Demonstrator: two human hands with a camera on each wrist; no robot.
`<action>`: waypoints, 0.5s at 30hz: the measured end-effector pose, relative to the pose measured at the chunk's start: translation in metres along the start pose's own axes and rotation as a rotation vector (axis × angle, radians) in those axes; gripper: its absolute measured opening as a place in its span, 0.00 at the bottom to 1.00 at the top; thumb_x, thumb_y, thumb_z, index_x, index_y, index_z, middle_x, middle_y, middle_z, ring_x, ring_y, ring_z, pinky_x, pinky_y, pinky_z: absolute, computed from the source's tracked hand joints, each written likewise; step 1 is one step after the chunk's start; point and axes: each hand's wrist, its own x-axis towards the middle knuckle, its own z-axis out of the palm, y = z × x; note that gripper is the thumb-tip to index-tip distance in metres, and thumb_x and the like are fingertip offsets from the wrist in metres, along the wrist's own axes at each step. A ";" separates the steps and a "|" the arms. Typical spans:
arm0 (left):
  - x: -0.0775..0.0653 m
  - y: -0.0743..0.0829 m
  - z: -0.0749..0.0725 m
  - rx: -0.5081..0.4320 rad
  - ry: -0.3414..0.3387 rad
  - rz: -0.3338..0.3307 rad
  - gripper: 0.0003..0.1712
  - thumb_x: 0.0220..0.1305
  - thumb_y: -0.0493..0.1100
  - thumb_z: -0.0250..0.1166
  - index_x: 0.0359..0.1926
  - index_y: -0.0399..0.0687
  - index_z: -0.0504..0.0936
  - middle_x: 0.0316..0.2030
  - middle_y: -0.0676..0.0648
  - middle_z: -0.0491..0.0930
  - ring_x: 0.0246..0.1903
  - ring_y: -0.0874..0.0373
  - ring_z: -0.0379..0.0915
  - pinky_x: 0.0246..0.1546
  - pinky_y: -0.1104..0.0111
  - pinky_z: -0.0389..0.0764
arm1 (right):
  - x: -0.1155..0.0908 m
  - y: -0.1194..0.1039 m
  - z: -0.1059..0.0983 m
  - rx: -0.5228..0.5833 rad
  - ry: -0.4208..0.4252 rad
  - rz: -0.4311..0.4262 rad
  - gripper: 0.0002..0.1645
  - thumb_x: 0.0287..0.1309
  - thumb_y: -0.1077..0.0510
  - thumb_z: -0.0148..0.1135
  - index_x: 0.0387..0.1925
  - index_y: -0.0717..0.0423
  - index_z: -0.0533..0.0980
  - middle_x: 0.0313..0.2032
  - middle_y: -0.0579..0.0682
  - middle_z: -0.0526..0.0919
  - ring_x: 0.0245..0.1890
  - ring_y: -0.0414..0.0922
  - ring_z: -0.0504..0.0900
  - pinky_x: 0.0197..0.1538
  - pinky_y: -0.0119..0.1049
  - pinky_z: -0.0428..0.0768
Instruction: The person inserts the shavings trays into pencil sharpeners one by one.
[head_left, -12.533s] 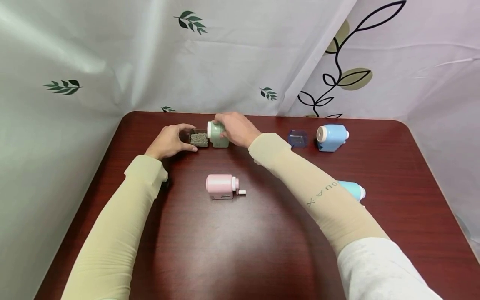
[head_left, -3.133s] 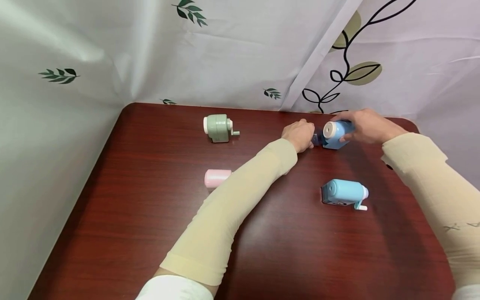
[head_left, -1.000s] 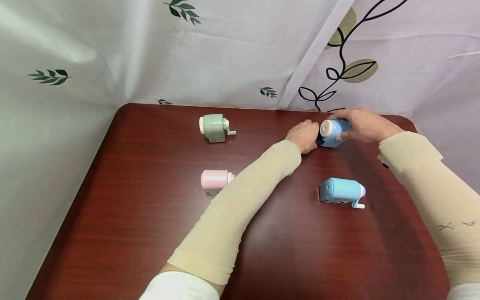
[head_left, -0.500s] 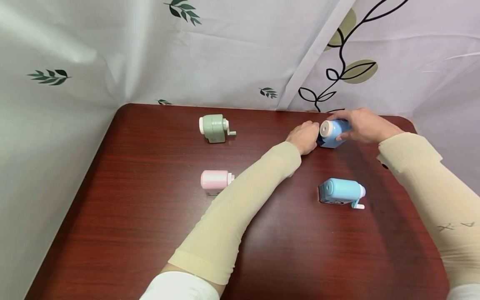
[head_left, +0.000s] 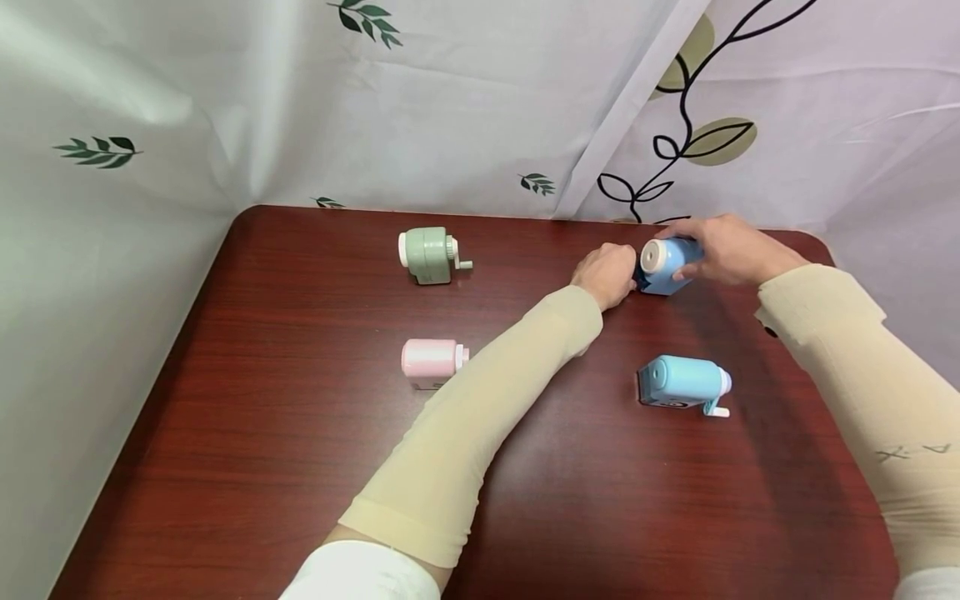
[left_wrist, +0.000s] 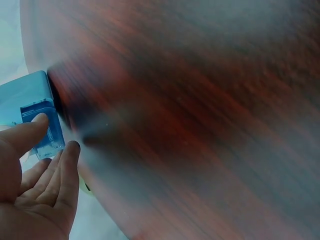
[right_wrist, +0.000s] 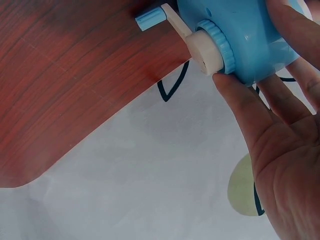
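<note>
A blue crank pencil sharpener (head_left: 666,267) with a pale round front stands at the table's back right. My right hand (head_left: 731,250) grips its body from the right; the right wrist view shows a fingertip by the pale crank hub (right_wrist: 206,52). My left hand (head_left: 606,275) is at the sharpener's left side. In the left wrist view, its clear blue shavings drawer (left_wrist: 54,135) sits partly in the slot, with part of it sticking out. My left thumb (left_wrist: 37,122) lies on the drawer, and the other fingers are around its outer end. The head view mostly hides the drawer.
A green crank sharpener (head_left: 427,254) stands at the back left of the dark red table (head_left: 300,467). Nearer is a pink sharpener (head_left: 431,362), partly covered by my left sleeve. A light-blue sharpener (head_left: 684,382) stands front right. White patterned cloth (head_left: 450,108) hangs behind.
Both hands have moved from the green sharpener to the blue one. Its drawer, earlier loose on the table, now sits partly in the slot. Over the last second the hands barely moved.
</note>
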 end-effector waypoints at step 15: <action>0.001 0.002 0.003 -0.017 0.000 -0.016 0.13 0.59 0.51 0.65 0.44 0.54 0.79 0.41 0.55 0.79 0.41 0.60 0.76 0.41 0.67 0.76 | 0.000 0.000 0.000 0.002 0.008 -0.007 0.34 0.44 0.60 0.72 0.56 0.56 0.72 0.44 0.64 0.79 0.43 0.59 0.76 0.46 0.54 0.73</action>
